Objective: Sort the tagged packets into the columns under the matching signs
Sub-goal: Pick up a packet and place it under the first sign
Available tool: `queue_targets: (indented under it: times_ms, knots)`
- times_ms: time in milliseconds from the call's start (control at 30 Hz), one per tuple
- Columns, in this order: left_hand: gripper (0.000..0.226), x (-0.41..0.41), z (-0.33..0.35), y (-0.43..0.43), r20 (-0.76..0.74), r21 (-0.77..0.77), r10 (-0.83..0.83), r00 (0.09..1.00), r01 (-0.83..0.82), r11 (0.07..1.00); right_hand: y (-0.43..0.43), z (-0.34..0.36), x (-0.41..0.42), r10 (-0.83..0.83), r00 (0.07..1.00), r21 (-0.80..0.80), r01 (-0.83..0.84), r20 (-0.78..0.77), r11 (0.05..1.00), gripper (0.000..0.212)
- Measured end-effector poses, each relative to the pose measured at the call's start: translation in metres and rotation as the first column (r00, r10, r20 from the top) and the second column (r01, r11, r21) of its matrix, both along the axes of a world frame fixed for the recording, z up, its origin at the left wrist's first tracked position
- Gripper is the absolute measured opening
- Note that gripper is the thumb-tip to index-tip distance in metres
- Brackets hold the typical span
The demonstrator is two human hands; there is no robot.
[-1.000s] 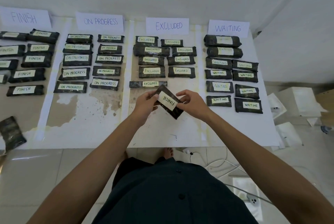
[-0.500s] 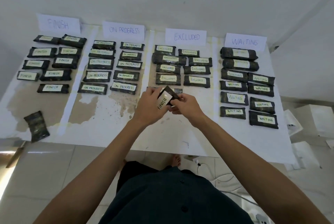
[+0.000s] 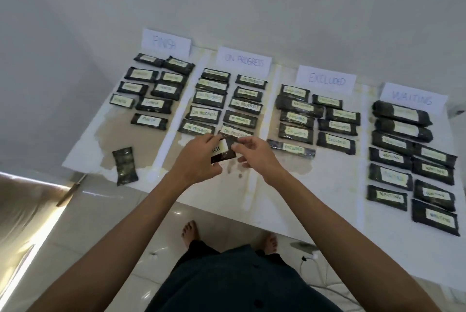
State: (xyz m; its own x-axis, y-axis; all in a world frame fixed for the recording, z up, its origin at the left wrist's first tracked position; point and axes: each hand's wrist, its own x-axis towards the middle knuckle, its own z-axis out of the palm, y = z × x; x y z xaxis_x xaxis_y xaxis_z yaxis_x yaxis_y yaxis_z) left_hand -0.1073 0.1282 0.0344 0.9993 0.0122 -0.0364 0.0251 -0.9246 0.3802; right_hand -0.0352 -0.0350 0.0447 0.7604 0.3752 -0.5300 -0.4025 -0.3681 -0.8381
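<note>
Grips a dark rectangular wrapped packet [image 3: 223, 151] in both hands, just above the white paper-covered table [image 3: 327, 200], at the foot of the ON PROGRESS column [image 3: 204, 113]. Clasps its near end with the left hand [image 3: 199, 160], fingers and thumb curled round the edges. Pinches its far corner with the right hand [image 3: 254, 158], thumb and forefinger closed on the wrapper. Holds the pale tag face up and turned toward the eyes, as suits reading; shows only "ISH" past the left fingers, so most likely reads FINISH, being partly covered.

Belongs, on that reading, under the white paper FINISH sign [image 3: 165, 43], at eleven o'clock from the hands. Finds there a column of dark tagged packets [image 3: 150, 120] laid in two ragged files, tags upward for checking at a glance, with bare stained paper at its near end, at ten o'clock: a fair landing spot. Calls for a carry leftward, clear of the ON PROGRESS column, then a flat set-down with the tag on top.

Counts three further white paper signs along the wall edge: ON PROGRESS sign [image 3: 244, 62] at twelve, EXCLUDED sign [image 3: 326, 79] at one, WAITING sign [image 3: 413, 97] at two, each over its own filled column. Leaves one lone dark packet [image 3: 124, 166] at nine o'clock, near the table's front edge, no tag showing on its upper face, so not yet sorted.
</note>
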Motion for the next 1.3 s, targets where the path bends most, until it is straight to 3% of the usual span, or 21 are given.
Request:
queue_targets:
  times_ms: [233, 500, 767, 900, 1100, 1300]
  knots:
    - [0.071, -0.025, -0.007, 0.116, -0.075, 0.079, 0.001, 0.997, 0.005, 0.997, 0.09, -0.008, -0.014, 0.127, 0.987, -0.108, -0.116, 0.097, 0.987, 0.027]
    - [0.071, -0.037, -0.027, 0.229, -0.155, 0.068, 0.07, 0.985, -0.06, 0.996, 0.199, -0.03, -0.029, 0.352, 0.893, -0.211, -0.301, 0.279, 0.93, 0.037]
    - [0.068, -0.021, -0.069, 0.322, -0.218, 0.14, 0.114, 0.969, -0.084, 0.987, 0.283, -0.069, -0.034, 0.436, 0.854, -0.235, -0.379, 0.286, 0.895, 0.037]
    - [0.067, -0.01, -0.089, 0.354, -0.266, 0.157, 0.138, 0.954, -0.098, 0.983, 0.303, -0.086, -0.036, 0.54, 0.789, -0.273, -0.472, 0.292, 0.838, 0.037]
    - [0.068, 0.008, -0.11, 0.382, -0.248, 0.106, 0.087, 0.965, -0.062, 0.992, 0.323, -0.112, -0.041, 0.67, 0.62, -0.385, -0.549, 0.409, 0.742, 0.035]
    - [0.066, 0.012, -0.123, 0.386, -0.199, 0.055, 0.091, 0.976, -0.082, 0.995, 0.325, -0.122, -0.047, 0.696, 0.569, -0.402, -0.568, 0.437, 0.718, 0.035]
